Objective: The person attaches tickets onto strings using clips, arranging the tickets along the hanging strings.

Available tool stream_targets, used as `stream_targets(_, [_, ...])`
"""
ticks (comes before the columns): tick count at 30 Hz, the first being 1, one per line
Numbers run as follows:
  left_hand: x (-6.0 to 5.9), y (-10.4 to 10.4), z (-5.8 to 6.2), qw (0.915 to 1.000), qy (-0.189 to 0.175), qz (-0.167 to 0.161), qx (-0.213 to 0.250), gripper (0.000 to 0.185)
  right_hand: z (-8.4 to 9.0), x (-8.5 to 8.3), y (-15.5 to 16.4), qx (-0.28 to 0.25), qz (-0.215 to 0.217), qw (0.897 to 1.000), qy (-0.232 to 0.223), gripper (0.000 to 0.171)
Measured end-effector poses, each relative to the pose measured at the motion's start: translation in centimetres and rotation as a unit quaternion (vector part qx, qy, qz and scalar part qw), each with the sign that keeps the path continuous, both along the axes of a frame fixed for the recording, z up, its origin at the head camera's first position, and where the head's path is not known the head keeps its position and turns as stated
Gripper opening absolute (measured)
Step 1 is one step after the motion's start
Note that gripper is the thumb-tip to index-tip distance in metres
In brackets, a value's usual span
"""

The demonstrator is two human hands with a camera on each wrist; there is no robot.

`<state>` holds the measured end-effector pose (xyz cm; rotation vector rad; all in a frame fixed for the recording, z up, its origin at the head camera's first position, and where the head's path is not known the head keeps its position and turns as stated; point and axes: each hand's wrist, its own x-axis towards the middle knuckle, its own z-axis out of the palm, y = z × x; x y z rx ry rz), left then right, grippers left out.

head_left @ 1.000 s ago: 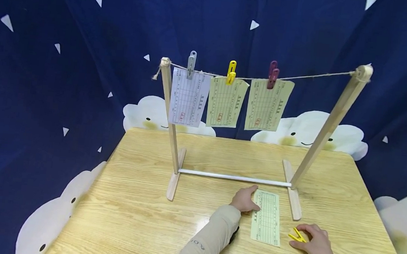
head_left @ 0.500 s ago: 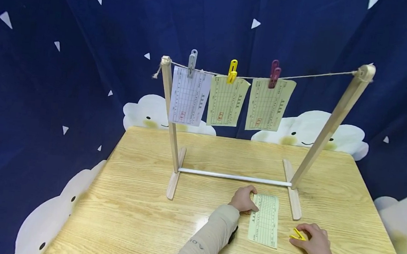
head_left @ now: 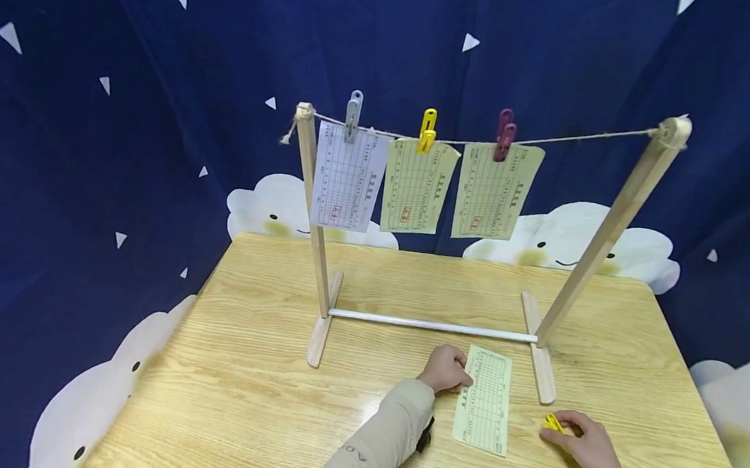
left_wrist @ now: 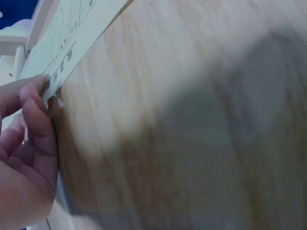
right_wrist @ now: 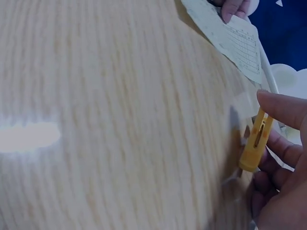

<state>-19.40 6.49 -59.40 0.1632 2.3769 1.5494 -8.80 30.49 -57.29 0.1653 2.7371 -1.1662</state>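
My left hand (head_left: 445, 369) pinches the left edge of a pale green printed slip (head_left: 485, 410), which lies over the table in front of the rack. In the left wrist view the thumb is on the slip's printed face (left_wrist: 72, 36), with the other fingers curled at its edge. To the right of the slip, my right hand (head_left: 588, 449) holds a yellow clothespin (head_left: 553, 424) between thumb and fingers. The right wrist view shows this clothespin (right_wrist: 256, 143) close over the tabletop, its narrow end by the thumb.
A wooden rack with a right post (head_left: 608, 234) and a white crossbar (head_left: 434, 325) stands behind the hands. From its string (head_left: 581, 138) hang a white slip (head_left: 349, 179) and two yellowish slips (head_left: 497, 193), held by grey, yellow and maroon clothespins. A dark blue curtain (head_left: 154, 130) surrounds the table (head_left: 250, 403).
The slip has shifted slightly left with my left hand, and its far edge dipped and rose again. The clothespin in my right hand has turned and looks more closed up.
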Motion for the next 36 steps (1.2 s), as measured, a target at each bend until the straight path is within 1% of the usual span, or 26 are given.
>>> stream_targets(2, [0.2,0.0,0.2,0.9997,-0.008,0.009,0.024,0.016,0.2,-0.1,0.2,-0.009,-0.008,1.000,-0.024,0.049])
stream_targets(4, [0.4,0.0,0.3,0.9989,-0.013,0.018,0.041,0.012,0.3,-0.1,0.4,-0.018,-0.016,0.999,-0.039,0.051])
stream_targets(6, [0.5,0.0,0.4,0.9989,-0.008,0.018,0.043,0.010,0.5,-0.2,0.6,-0.024,-0.024,0.999,-0.042,0.051])
stream_targets(9, [0.7,0.0,0.4,0.9992,0.002,0.007,0.040,0.008,0.6,-0.2,0.8,-0.034,-0.037,0.998,-0.043,0.049])
stream_targets(13, [0.7,-0.3,0.5,0.9989,0.041,-0.011,0.021,0.007,0.5,-0.2,0.9,-0.045,-0.040,0.997,-0.046,0.047])
stream_targets(16, [0.6,-0.8,0.7,0.9969,0.077,-0.008,0.014,0.006,0.6,-0.3,1.0,-0.061,-0.041,0.996,-0.059,0.049])
stream_targets(19, [0.6,-1.2,0.9,0.9959,0.087,0.002,0.026,0.006,0.8,-0.3,1.0,-0.077,-0.046,0.993,-0.075,0.055])
stream_targets(21, [0.6,-1.5,1.2,0.9957,0.085,0.006,0.038,0.006,1.1,-0.3,1.0,-0.083,-0.045,0.992,-0.081,0.058])
stream_targets(25, [0.8,-1.8,1.9,0.9950,0.081,0.005,0.058,0.006,1.3,-0.2,0.9,-0.108,-0.049,0.990,-0.072,0.058])
stream_targets(29, [0.9,-2.1,2.4,0.9945,0.080,0.002,0.067,0.007,1.3,-0.3,0.8,-0.146,-0.053,0.986,-0.055,0.056])
stream_targets(33, [1.0,-2.2,2.8,0.9930,0.101,-0.004,0.061,0.009,1.6,-0.4,0.7,-0.195,-0.060,0.978,-0.043,0.055])
stream_targets(36, [1.2,-2.1,3.3,0.9918,0.113,-0.007,0.060,0.010,2.0,-0.4,0.8,-0.227,-0.055,0.971,-0.050,0.056])
